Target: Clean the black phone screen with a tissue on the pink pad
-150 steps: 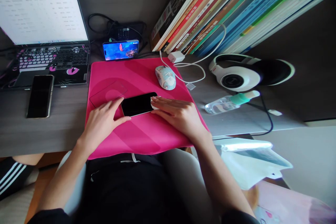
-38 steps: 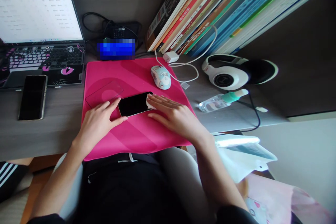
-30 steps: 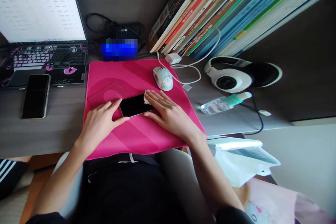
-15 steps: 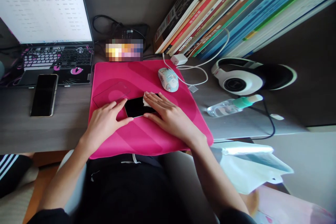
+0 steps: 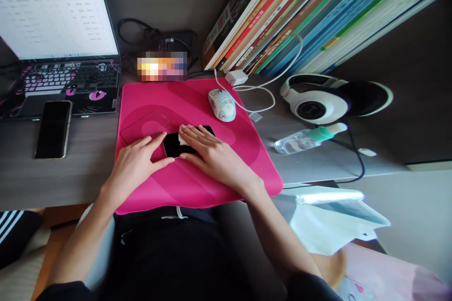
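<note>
A smartphone point(image 5: 171, 146) with a black screen lies face up on the pink desk mat point(image 5: 197, 193). My left hand point(image 5: 136, 164) steadies its left end, with thumb and forefinger at two corners. My right hand point(image 5: 217, 157) lies across the screen, fingers long and fairly flat, pressing a white tissue point(image 5: 182, 137) onto the glass. Most of the tissue and part of the phone are hidden under these fingers. Just behind my left hand a thin transparent rectangular sheet or case point(image 5: 146, 124) rests on the mat.
Behind the mat are a patterned mouse point(image 5: 222, 105), a white charger point(image 5: 236, 77) with cable, and books point(image 5: 247, 33). Headphones point(image 5: 318, 103) and a spray bottle point(image 5: 293, 142) lie right. A laptop point(image 5: 70, 84) and second phone point(image 5: 52, 129) are left. A pale bag point(image 5: 325, 216) sits below the desk edge.
My right hand has slid left along the screen with the tissue, towards my left hand. My left hand stays at the phone's end. The whole view has shifted slightly.
</note>
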`<state>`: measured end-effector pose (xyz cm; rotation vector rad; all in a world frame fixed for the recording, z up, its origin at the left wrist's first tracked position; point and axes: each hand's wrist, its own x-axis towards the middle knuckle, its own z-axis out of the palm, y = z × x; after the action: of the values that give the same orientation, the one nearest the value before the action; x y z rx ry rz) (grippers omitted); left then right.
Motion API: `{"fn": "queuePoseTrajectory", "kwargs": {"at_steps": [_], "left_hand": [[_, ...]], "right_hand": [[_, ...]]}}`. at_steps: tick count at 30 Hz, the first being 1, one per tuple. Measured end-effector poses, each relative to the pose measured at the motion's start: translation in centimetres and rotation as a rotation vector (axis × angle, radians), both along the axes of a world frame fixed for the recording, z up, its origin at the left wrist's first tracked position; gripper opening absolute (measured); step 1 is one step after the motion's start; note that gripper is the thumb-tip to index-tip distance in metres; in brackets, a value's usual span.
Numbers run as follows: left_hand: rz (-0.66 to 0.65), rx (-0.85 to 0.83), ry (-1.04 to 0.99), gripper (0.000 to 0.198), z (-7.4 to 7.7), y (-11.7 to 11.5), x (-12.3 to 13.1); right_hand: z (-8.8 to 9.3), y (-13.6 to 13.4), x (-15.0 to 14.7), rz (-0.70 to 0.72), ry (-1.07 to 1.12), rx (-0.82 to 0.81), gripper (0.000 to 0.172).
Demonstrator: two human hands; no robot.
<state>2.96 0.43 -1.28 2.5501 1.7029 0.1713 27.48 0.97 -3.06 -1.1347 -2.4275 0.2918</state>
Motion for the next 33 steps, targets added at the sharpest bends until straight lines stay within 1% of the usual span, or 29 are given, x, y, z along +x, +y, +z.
{"fn": "queuePoseTrajectory", "kwargs": {"at_steps": [1,3,7,9,11,16,18,22,25,28,30,33], "left_hand": [[0.005,0.001,-0.002,0.072,0.0,0.0,0.0],[0.016,0.0,-0.012,0.071,-0.1,0.0,0.1],[0.017,-0.011,-0.04,0.071,-0.1,0.0,0.1],[0.01,-0.014,-0.042,0.072,-0.2,0.0,0.0],[-0.004,-0.016,-0.048,0.072,-0.4,0.1,-0.1],[-0.016,-0.043,-0.11,0.068,-0.5,0.4,-0.6],[-0.012,-0.05,-0.145,0.067,-0.5,0.5,-0.6],[0.016,-0.066,-0.171,0.064,-0.3,0.3,-0.4],[0.004,-0.072,-0.186,0.059,-0.1,0.2,-0.4],[-0.014,-0.067,-0.181,0.061,0.1,0.2,-0.4],[-0.009,-0.065,-0.167,0.064,0.2,0.2,-0.4],[0.004,-0.055,-0.16,0.067,0.3,0.2,-0.3]], "right_hand": [[-0.1,0.1,-0.4,-0.005,-0.004,0.017,0.058],[-0.1,-0.6,-0.7,0.002,-0.025,0.043,0.062],[0.9,-3.4,-0.3,0.085,-0.074,0.052,0.054],[1.2,-4.0,-0.3,0.103,-0.081,0.055,0.05],[1.3,-3.4,-0.9,0.111,-0.065,0.059,0.049],[0.8,-0.1,-2.9,0.175,0.003,0.033,0.05],[0.6,0.5,-3.3,0.19,0.018,0.039,0.051],[0.3,0.0,-3.3,0.204,0.037,0.072,0.051],[-0.1,-0.6,-2.9,0.219,0.047,0.093,0.041],[-0.6,-1.0,-2.4,0.223,0.071,0.141,0.036],[-0.6,-1.1,-1.7,0.222,0.085,0.176,0.035],[0.0,-1.4,0.2,0.231,0.064,0.215,0.033]]}}
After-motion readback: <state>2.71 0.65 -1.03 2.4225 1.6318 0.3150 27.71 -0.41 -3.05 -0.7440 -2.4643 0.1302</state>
